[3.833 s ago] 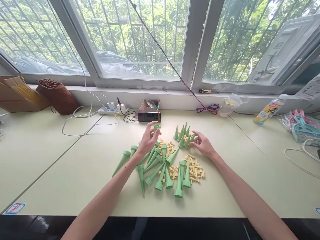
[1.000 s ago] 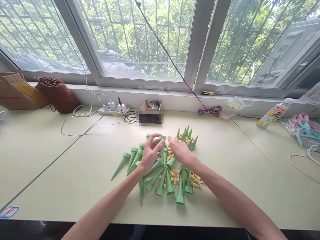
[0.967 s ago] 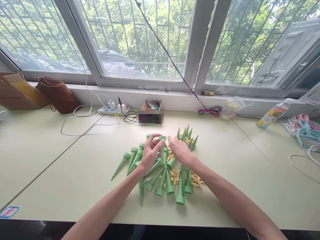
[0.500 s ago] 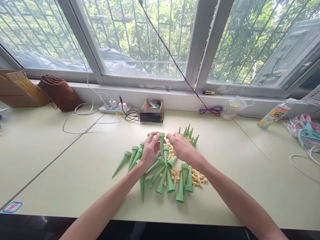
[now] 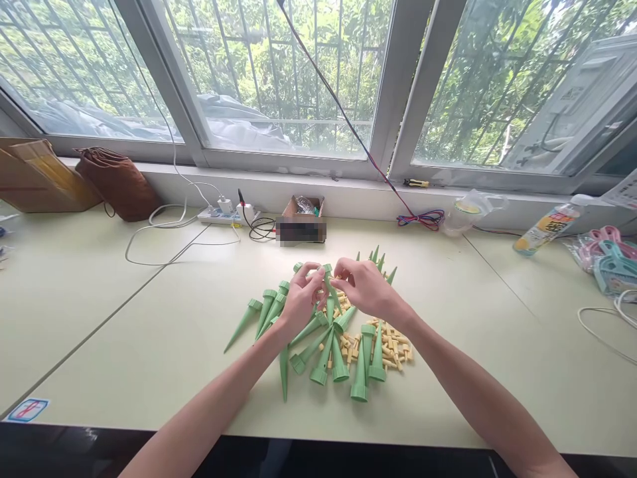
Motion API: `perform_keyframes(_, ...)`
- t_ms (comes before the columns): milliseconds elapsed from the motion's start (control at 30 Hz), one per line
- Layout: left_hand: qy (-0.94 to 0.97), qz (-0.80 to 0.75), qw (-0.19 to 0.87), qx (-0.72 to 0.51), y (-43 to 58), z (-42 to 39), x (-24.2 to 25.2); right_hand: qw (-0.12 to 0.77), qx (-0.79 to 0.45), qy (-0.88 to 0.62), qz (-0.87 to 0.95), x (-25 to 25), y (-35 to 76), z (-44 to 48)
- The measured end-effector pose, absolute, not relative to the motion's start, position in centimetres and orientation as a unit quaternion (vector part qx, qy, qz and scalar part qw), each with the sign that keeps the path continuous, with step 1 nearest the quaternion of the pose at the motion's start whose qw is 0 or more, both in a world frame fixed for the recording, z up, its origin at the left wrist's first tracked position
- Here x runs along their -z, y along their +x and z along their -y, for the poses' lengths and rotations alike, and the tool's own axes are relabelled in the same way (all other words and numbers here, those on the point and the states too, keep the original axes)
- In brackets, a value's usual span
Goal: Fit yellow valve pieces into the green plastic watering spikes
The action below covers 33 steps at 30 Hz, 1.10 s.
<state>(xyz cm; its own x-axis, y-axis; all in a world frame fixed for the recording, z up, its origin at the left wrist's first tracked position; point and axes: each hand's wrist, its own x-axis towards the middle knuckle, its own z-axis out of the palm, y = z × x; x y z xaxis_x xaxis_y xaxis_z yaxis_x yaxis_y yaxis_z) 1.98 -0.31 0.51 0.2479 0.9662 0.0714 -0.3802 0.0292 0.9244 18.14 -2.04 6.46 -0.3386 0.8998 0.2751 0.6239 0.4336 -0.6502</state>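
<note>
A heap of green plastic cone spikes (image 5: 323,348) lies on the pale green table (image 5: 149,345), mixed with small yellow plastic pieces (image 5: 393,348). Just above the heap my left hand (image 5: 300,300) is closed around one green spike (image 5: 329,284), which tilts with its wide end up. My right hand (image 5: 365,292) meets it from the right, fingers pinched at the spike's top; what they pinch is hidden. Behind my right hand several green spikes (image 5: 383,264) stand upright, tips up.
Along the window sill side: a cardboard box (image 5: 30,176), a brown pouch (image 5: 117,186), a power strip with cables (image 5: 219,214), a small box (image 5: 301,222), a red-blue wire bundle (image 5: 418,218), a plastic bag (image 5: 465,209), a bottle (image 5: 545,226), pink and teal items (image 5: 607,255).
My right hand left the upright spikes and came to the left hand. Both hands rose slightly over the heap, and the held spike went from upright to tilted.
</note>
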Motion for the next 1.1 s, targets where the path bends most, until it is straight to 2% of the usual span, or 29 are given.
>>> perform_keyframes(200, 0.467, -0.311, 0.649, -0.513, 1.91, 0.32, -0.46, 0.348, -0.254, -0.476, 0.767, -6.66, 17.86, 2.17)
perform_keyframes(700, 0.481, -0.311, 0.638, -0.515, 1.86, 0.28, -0.34, 0.362, -0.262, -0.479, 0.756, -6.34, 17.84, 1.84)
perform_keyframes(1100, 0.478, -0.326, 0.628, -0.52, 1.93, 0.28, -0.32, 0.369, -0.191, -0.474, 0.776, -5.85, 17.72, 1.64)
